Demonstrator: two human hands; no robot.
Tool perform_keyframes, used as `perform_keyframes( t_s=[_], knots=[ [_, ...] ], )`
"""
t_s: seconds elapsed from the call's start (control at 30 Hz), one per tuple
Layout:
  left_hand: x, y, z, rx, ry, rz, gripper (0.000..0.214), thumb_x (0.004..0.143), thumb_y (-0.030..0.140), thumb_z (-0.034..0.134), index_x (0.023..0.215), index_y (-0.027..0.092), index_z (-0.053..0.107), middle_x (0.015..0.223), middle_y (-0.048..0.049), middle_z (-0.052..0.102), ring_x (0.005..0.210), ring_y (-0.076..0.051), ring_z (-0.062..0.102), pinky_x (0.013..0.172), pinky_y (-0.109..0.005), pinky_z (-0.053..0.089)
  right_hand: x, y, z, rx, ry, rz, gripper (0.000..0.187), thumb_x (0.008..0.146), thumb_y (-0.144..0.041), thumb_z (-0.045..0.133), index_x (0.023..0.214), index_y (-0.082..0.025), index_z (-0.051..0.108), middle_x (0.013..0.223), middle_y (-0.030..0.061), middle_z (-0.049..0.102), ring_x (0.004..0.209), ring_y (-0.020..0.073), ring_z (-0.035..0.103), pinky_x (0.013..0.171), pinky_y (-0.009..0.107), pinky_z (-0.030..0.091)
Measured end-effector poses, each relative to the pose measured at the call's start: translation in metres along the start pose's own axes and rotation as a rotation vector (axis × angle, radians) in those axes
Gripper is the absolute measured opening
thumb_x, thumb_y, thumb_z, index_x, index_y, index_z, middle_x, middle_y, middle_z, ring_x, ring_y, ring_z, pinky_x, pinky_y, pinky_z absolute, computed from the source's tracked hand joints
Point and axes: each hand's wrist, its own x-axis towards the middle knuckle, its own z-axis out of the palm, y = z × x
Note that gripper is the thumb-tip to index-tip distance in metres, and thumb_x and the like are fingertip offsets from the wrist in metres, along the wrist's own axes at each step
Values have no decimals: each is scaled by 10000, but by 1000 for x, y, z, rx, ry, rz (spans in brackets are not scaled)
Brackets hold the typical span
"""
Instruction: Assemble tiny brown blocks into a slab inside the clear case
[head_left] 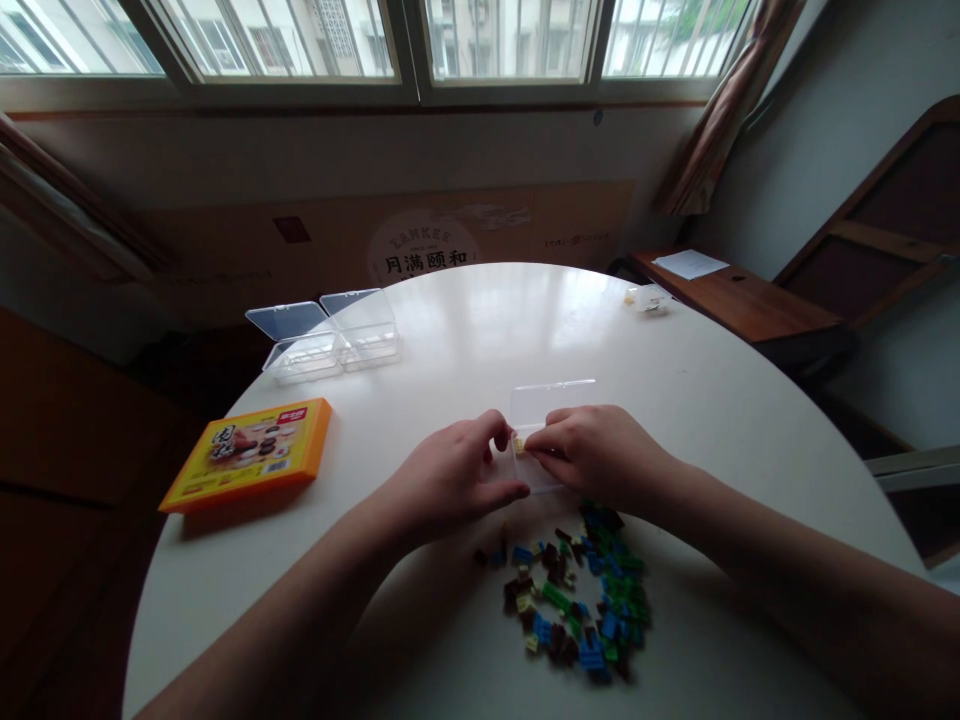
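Note:
A small clear plastic box (536, 488) sits on the table with its hinged lid (551, 397) raised at the back. My left hand (457, 470) grips the box's left side, thumb near the front and fingers curled behind. Inside the box's left end are pale yellow toy bricks (519, 444). My right hand (600, 450) reaches over the box, fingertips pinched on a yellow brick there; the fingers partly hide it. Just in front of the box lies a loose pile of small toy bricks (592, 650) in blue, green, brown and pale yellow.
Two-part clear plastic boxes (304, 350) with raised lids stand at the table's back left. An orange-yellow game box (255, 455) lies at the left. A small clear plastic bag (649, 299) rests near the right back edge of the round white table (765, 450). Beyond it stands a wooden surface with paper (690, 263).

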Motion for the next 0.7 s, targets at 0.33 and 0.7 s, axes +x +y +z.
perform_keyframes(
  t_s=[0.33, 0.7],
  knots=[
    [-1, 2, -1, 3, -11, -4, 402, 755, 451, 680, 1051, 221, 536, 935, -44, 642, 809, -218, 601, 688, -327, 453, -4, 4, -2, 78, 22, -17, 210, 874, -236, 549, 896, -260, 756, 788, -1, 678, 648, 118, 554, 569, 257, 323],
    [-7, 0, -14, 29, -51, 32, 285, 778, 451, 666, 909, 216, 570, 901, -31, 638, 786, -194, 573, 675, -299, 436, -22, 3, -35, 133, 52, -111, 187, 887, -215, 579, 946, -258, 751, 794, 2, 692, 674, 114, 592, 598, 244, 364]
  ],
)
